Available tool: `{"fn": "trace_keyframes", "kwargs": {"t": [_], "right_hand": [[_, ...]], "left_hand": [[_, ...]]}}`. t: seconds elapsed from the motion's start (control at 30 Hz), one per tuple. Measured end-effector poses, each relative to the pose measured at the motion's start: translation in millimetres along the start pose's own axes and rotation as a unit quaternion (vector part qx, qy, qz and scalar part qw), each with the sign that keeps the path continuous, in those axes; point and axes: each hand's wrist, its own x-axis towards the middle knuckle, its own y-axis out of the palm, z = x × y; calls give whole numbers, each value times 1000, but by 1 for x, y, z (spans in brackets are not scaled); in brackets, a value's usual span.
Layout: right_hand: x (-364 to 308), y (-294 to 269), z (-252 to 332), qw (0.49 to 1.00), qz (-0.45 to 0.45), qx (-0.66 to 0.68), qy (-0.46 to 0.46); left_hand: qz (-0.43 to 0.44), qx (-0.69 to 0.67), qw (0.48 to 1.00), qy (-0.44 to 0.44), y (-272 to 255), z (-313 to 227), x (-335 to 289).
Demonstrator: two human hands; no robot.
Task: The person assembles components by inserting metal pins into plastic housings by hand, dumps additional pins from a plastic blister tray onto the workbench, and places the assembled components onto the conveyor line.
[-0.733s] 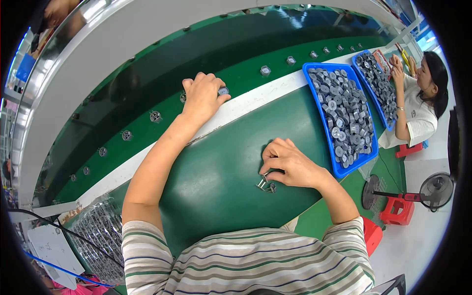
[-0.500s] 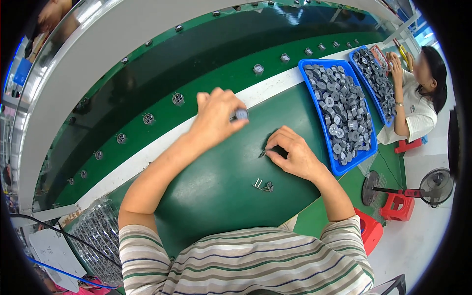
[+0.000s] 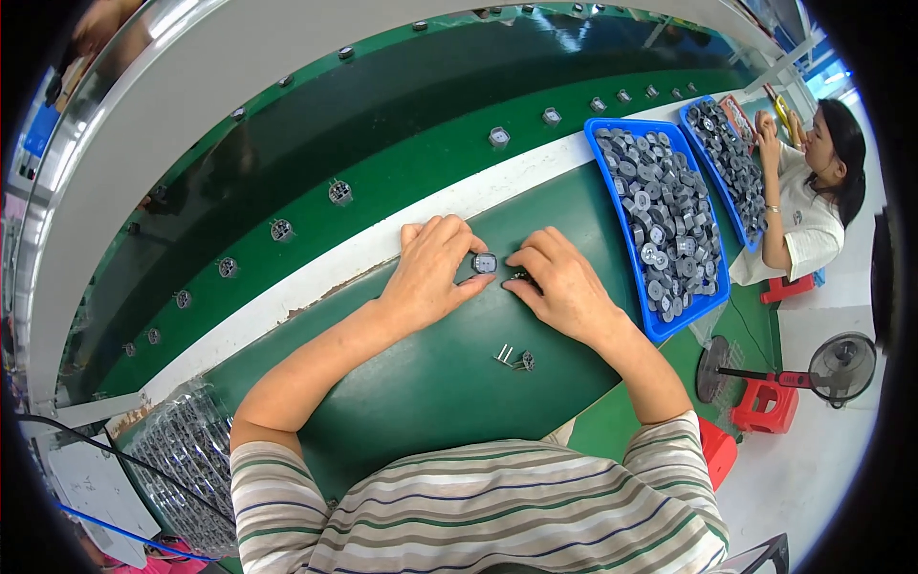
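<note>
Between the thumb and fingers of my left hand (image 3: 430,268) is a grey plastic housing (image 3: 485,262) with a rounded-square face turned up. Close by on the right, my right hand (image 3: 572,292) pinches a small dark part (image 3: 519,275), mostly covered by the fingers. A narrow gap separates the two pieces, both just above the green work surface (image 3: 411,383). Nearer to me on that surface lie a small dark part with metal prongs (image 3: 524,361) and some loose silvery pins (image 3: 504,355).
A blue tray (image 3: 660,330) heaped with grey housings stands at right, with a second blue tray (image 3: 751,230) beyond it. A green conveyor belt (image 3: 402,177) carries spaced-out parts past a white ledge (image 3: 335,287). Stacked clear trays (image 3: 182,459) sit at left. A co-worker (image 3: 803,191) sits at far right.
My left hand has come down and right from beside the conveyor, bringing the grey housing near my right hand. The right hand has risen slightly. Parts on the belt have shifted a little left.
</note>
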Motion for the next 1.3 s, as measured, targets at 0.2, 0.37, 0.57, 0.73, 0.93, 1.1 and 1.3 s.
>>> {"fn": "trace_keyframes", "kwargs": {"t": [0.2,0.37,0.57,0.73,0.93,1.1,1.3], "right_hand": [[12,3,-13,974,-20,189,126],[27,21,-7,985,-34,153,74],[28,16,-2,997,-23,67,25],[31,19,-6,991,-20,128,44],[32,21,-10,984,-8,160,79],[27,26,-6,998,-49,35,8],[16,11,-12,990,-136,-27,-2]], "left_hand": [[-11,-14,1000,15,2,1,1],[-14,-13,1000,8,4,2,1],[-10,-9,1000,4,2,-1,2],[-15,4,1000,2,5,0,2],[-26,-11,1000,3,5,3,1],[-24,-11,1000,5,6,1,4],[-47,-14,998,28,8,3,3]]}}
